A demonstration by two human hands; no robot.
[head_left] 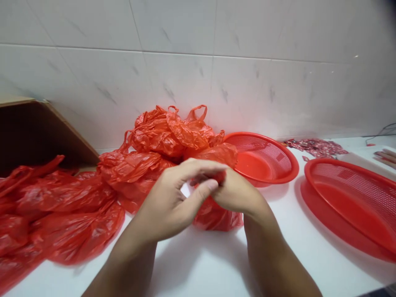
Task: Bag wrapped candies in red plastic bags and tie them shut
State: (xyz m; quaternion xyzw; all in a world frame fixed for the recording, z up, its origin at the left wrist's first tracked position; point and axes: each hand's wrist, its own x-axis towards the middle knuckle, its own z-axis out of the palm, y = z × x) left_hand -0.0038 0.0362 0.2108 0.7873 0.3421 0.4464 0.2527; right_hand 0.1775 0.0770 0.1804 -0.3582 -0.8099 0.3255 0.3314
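In the middle of the white table is a red plastic bag [218, 216], with both hands close together over its top. My left hand [177, 198] is curled, its thumb toward my other wrist and its index finger stretched above. My right hand [236, 192] bends inward against it, and most of its fingers are hidden. A bit of red plastic shows between the hands, at the bag's gathered top. More red plastic bags [167, 132] are heaped just behind, some with loop handles standing up.
On the left lie more red bags [68, 210] beside an open cardboard box [66, 123]. Two red mesh baskets [292, 165], [312, 194] stand to the right. Small red-and-white packets [318, 146] lie by the tiled wall, near a white tray [371, 163] at the far right.
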